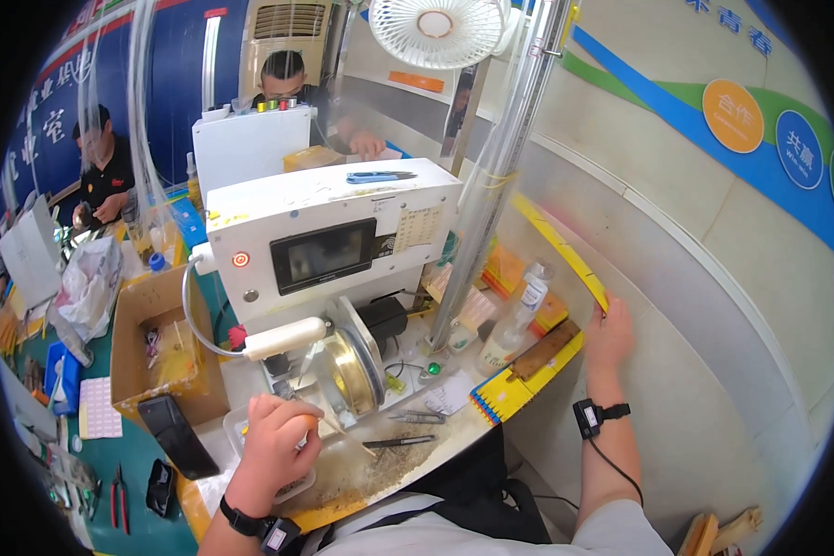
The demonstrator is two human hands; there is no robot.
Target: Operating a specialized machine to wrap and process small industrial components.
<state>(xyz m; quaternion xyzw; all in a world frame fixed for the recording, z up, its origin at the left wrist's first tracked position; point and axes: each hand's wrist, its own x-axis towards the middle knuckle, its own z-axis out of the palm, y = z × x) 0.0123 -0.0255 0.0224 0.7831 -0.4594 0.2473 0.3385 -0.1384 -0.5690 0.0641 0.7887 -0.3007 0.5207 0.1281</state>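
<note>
My right hand is closed on the lower end of a long yellow strip with dark marks, raised at a slant near the wall. Below that hand lies a yellow tray-like piece with a row of blue bits at its left end and a brown bar on it. My left hand is curled, thumb and fingers together, over a clear plastic tub. An orange patch shows at its fingertips; what they hold, if anything, I cannot make out. Beside it is a machine's brass-coloured ring.
A white machine with a dark screen stands ahead, blue snips on top. Tweezers lie on the worktop. Around are a clear bottle, a cardboard box, a phone and red-handled pliers. Two people sit beyond.
</note>
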